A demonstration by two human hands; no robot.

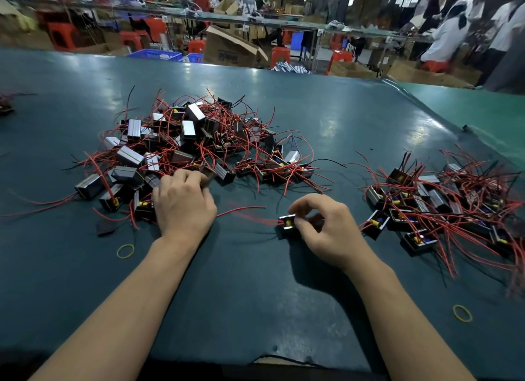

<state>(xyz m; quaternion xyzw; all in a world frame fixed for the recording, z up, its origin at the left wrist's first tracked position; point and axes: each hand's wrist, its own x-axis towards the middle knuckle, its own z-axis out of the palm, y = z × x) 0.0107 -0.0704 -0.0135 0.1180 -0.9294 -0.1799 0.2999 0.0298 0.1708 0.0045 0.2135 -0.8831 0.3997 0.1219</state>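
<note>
- Black module [287,225]: 1 small open-topped rectangular case with a pale rim and a yellow part inside. It sits low on the dark green table [255,295], pinched at its right end by the right hand [326,233]. Its thin red wires [255,217] trail leftward.
- Second module [208,176]: 1 dark, blurred case at the near edge of the big pile [199,142], under the left hand [183,207] fingertips.
</note>
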